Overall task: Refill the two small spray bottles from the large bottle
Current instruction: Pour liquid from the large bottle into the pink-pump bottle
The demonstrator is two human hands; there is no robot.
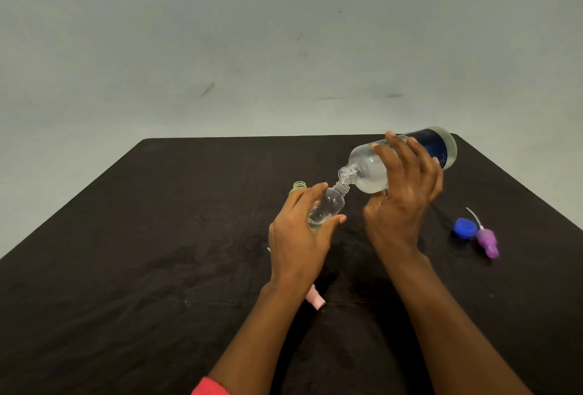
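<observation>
The right hand (407, 205) grips the large clear blue-labelled bottle (369, 170), tipped neck-down at the mouth of the small clear spray bottle (329, 203), which the left hand (299, 230) holds tilted above the black tabletop (157, 237). Slight misalignment or over-tipping would probably spill.

Lg bottle (369, 170) tipped into clear sm bottle (329, 205); green one (299, 186) behind.

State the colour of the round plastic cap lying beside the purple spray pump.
Blue; the round plastic cap shows best in the head view.
</observation>
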